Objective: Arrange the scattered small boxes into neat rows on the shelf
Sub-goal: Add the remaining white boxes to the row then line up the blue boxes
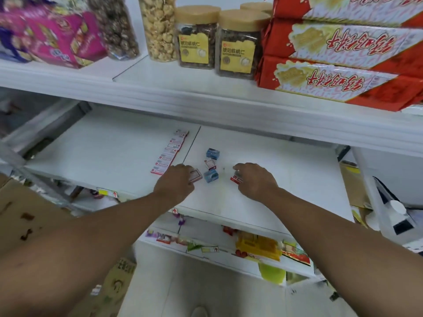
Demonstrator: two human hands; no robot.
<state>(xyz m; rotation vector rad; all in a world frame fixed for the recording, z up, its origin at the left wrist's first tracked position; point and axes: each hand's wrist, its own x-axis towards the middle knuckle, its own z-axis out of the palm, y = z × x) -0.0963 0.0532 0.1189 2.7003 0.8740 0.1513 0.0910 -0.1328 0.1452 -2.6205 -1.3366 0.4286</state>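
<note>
1. White metal forms the shelf (pixel 263 202) seen from the head view, and the small boxes are spread near its middle, closer to the front edge than to the back.
2. A red-and-white box (pixel 195 175) is pinched by the curled fingers of the left hand (pixel 176 187), just right of the seam in the shelf.
3. A second red-and-white box (pixel 236 179) is held under the curled fingers of the right hand (pixel 255 180); only its left end is seen.
4. Between the two hands a blue box (pixel 211 175) is seen, tilted, just beside the left hand's box.
5. A third red-and-white box (pixel 210 164) lies just behind the blue one, and another blue box (pixel 212 153) lies further towards the back edge.
6. A row of red-and-white boxes (pixel 169 154) is laid end to end just left of the seam, running from the left hand's knuckles towards the back edge.
7. On the upper shelf (pixel 160 72) are stood jars (pixel 217 40) with tan lids; red packs (pixel 338 60) are stacked at its right end and pink packs (pixel 52 35) at its left.
8. Blurred goods are seen on the lower shelf (pixel 229 255), below the front edge.
</note>
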